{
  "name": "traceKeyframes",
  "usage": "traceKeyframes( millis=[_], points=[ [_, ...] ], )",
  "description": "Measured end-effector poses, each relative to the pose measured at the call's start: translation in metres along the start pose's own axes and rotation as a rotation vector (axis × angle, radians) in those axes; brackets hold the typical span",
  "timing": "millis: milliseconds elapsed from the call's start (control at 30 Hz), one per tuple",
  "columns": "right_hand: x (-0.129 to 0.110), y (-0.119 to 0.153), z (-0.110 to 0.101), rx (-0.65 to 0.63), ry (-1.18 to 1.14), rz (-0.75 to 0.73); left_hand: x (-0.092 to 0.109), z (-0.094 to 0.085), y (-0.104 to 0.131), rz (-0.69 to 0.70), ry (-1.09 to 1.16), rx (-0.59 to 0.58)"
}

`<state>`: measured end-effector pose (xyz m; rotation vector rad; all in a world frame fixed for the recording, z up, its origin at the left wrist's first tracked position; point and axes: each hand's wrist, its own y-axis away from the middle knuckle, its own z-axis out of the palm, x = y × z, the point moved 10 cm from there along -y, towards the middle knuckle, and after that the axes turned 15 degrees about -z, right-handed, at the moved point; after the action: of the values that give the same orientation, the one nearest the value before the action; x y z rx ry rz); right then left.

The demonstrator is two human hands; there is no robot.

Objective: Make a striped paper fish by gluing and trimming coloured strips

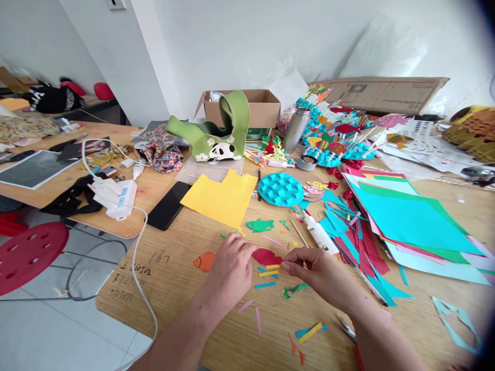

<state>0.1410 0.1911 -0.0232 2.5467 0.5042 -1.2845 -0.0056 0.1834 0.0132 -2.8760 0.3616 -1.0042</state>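
Observation:
A red paper fish (266, 256) lies between my hands over the wooden tabletop. At its left end, my left hand (232, 265) is closed with its fingertips on the edge. My right hand (311, 270) is pinched at the tail end; its fingertips partly hide the contact. Just below the fish are short yellow paper strips (268, 273) and blue paper strips (265, 285). An orange paper fish (203, 261) is partly covered by my left hand. Farther back lies a green paper fish (260, 225). Green paper scraps (294, 290) sit under my right hand.
A white glue bottle (320, 234) lies beyond my right hand, near a stack of coloured paper (417, 216). Scissors (347, 328) are partly under my right forearm. A woven blue disc (281, 189), yellow sheet (222, 198) and black phone (170, 205) lie farther back. A white cable (141, 288) crosses the left edge.

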Motion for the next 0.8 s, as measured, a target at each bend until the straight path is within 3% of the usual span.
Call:
traceKeyframes(
  millis=[167,367,600,800],
  points=[
    [0.008,0.005,0.012,-0.137,0.017,0.053,0.012,0.010,0.005,0.069,-0.020,-0.158],
    [-0.003,0.004,0.016,-0.198,0.049,0.001,0.019,0.022,0.013,0.143,-0.125,-0.265],
    [-0.009,0.005,0.017,-0.203,0.102,-0.073,0.019,0.029,0.016,0.164,-0.177,-0.314],
    [-0.011,0.004,0.019,-0.136,0.022,-0.081,0.019,0.025,0.014,0.165,-0.142,-0.298]
  ],
)
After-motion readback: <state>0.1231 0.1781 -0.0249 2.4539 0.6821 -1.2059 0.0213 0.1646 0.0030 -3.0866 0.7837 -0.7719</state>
